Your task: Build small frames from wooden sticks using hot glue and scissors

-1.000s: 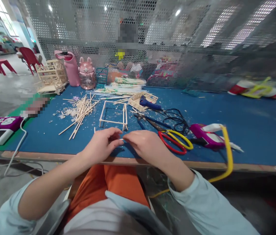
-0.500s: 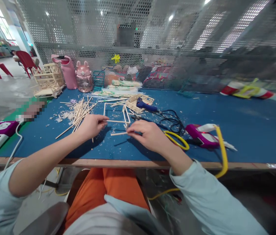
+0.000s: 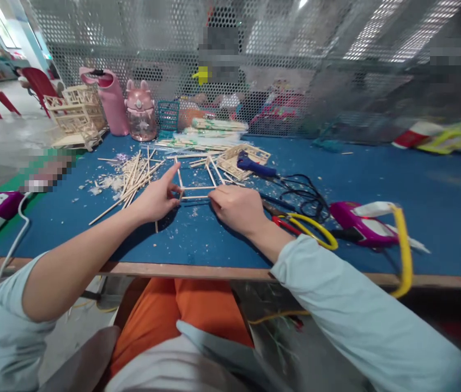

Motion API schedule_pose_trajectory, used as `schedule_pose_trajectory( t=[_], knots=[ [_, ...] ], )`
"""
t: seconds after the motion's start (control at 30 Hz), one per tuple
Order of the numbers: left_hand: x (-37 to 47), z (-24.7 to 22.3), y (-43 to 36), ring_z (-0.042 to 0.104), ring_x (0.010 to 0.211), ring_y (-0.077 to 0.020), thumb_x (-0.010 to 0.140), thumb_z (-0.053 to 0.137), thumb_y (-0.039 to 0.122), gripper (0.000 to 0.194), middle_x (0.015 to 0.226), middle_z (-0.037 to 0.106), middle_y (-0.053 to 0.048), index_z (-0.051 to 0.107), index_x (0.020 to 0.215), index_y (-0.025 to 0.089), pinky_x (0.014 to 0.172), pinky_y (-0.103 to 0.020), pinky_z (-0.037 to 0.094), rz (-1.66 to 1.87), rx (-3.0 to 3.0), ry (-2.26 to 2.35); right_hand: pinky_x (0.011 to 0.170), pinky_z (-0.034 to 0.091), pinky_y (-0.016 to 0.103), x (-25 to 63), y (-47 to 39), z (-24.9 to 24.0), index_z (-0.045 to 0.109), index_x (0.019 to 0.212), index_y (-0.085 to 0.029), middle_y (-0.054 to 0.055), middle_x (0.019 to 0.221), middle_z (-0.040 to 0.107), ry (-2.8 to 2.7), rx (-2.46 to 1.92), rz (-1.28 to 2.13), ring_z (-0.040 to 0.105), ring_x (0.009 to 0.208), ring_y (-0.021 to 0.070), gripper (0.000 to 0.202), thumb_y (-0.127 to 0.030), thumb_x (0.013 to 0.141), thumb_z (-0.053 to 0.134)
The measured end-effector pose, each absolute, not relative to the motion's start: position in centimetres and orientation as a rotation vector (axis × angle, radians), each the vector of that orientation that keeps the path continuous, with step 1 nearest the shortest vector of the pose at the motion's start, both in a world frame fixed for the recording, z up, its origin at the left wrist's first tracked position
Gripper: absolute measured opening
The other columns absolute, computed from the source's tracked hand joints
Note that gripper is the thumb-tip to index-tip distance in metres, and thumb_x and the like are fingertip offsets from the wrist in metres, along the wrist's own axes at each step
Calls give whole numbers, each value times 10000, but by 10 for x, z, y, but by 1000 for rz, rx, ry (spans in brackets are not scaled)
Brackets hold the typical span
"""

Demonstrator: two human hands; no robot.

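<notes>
A small frame of thin wooden sticks [image 3: 199, 188] stands on the blue table between my hands. My left hand [image 3: 160, 197] is at its left corner, index finger stretched up along the upright, thumb and other fingers pinching the stick ends. My right hand [image 3: 236, 206] has its fingers closed at the right corner, around the end of a lower stick [image 3: 195, 197] that runs parallel to the frame's front bar. Left of the frame lies a loose pile of sticks [image 3: 135, 177]. Behind it to the right, a blue glue gun [image 3: 255, 165] rests on a flat wooden lattice [image 3: 234, 159].
Yellow-and-red-handled pliers [image 3: 312, 231] and a purple device [image 3: 363, 224] lie right of my right hand. Black cable coils behind them. Two pink bottles [image 3: 114, 106] and a wooden model [image 3: 77, 114] stand at the back left, before a perforated metal screen [image 3: 296, 65].
The lower stick in my right hand has moved up and in against the frame. My left index finger has stretched upward along the left upright. The camera view has shifted slightly.
</notes>
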State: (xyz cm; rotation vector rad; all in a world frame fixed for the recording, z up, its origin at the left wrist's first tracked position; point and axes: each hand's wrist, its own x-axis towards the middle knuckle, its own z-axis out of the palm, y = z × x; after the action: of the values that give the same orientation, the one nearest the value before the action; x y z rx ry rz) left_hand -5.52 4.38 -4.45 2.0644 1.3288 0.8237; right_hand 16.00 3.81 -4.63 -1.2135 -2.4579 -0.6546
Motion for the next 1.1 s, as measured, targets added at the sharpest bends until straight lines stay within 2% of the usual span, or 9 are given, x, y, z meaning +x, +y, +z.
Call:
schedule_pose_trajectory(
  t=[0.1, 0.27, 0.43, 0.7, 0.8, 0.87, 0.97, 1.1],
  knots=[
    [-54, -41, 43, 613, 712, -142, 669, 621, 79, 957, 1018, 689, -101, 94, 1463, 160, 728, -281, 457, 814, 2076, 1371, 556, 220, 298, 156, 38, -48, 659, 736, -157, 66, 732, 661, -2476, -1260, -668, 539, 664, 154, 287, -177, 868, 405],
    [-51, -42, 44, 619, 733, -167, 659, 644, 118, 929, 932, 703, -78, 166, 1454, 164, 743, -304, 452, 853, 2080, 1375, 545, 202, 304, 154, 39, -49, 660, 751, -159, 71, 732, 657, -2493, -1357, -674, 548, 663, 165, 277, -171, 863, 408],
    [-49, -46, 47, 635, 826, -196, 650, 672, 128, 903, 950, 702, -82, 232, 1438, 162, 795, -317, 450, 886, 2069, 1403, 548, 210, 302, 154, 39, -49, 665, 782, -158, 77, 764, 665, -2509, -1392, -631, 560, 684, 166, 285, -174, 875, 396],
    [-43, -52, 49, 643, 739, -152, 715, 632, 143, 771, 784, 708, -27, 297, 1409, 143, 772, -283, 454, 942, 2038, 1443, 551, 269, 290, 152, 40, -47, 666, 808, -156, 83, 828, 687, -2505, -1390, -545, 594, 719, 178, 266, -172, 865, 407],
    [-42, -50, 47, 643, 731, -151, 716, 627, 147, 756, 769, 712, -21, 312, 1403, 140, 767, -277, 453, 937, 2037, 1495, 614, 352, 271, 161, 41, -44, 669, 837, -165, 75, 868, 698, -2316, -1300, -358, 610, 782, 186, 216, -181, 820, 454],
    [-43, -49, 47, 645, 730, -153, 711, 627, 151, 768, 769, 714, -23, 305, 1408, 138, 758, -275, 454, 924, 2021, 1516, 641, 391, 261, 170, 44, -43, 655, 882, -167, 57, 851, 697, -2063, -1306, -175, 608, 739, 170, 218, -146, 760, 476],
    [-45, -50, 48, 644, 723, -155, 708, 620, 155, 773, 775, 715, -30, 301, 1412, 140, 736, -277, 456, 917, 2009, 1522, 599, 409, 249, 181, 51, -45, 622, 913, -161, 32, 792, 680, -1837, -1397, 115, 561, 588, 131, 314, -69, 647, 482],
    [-46, -50, 49, 636, 712, -152, 715, 612, 180, 743, 782, 714, -35, 327, 1400, 133, 741, -287, 454, 917, 2019, 1539, 602, 411, 241, 183, 61, -53, 578, 1019, -182, 11, 822, 686, -1963, -1440, 382, 552, 592, 119, 465, -41, 580, 516]
  ],
)
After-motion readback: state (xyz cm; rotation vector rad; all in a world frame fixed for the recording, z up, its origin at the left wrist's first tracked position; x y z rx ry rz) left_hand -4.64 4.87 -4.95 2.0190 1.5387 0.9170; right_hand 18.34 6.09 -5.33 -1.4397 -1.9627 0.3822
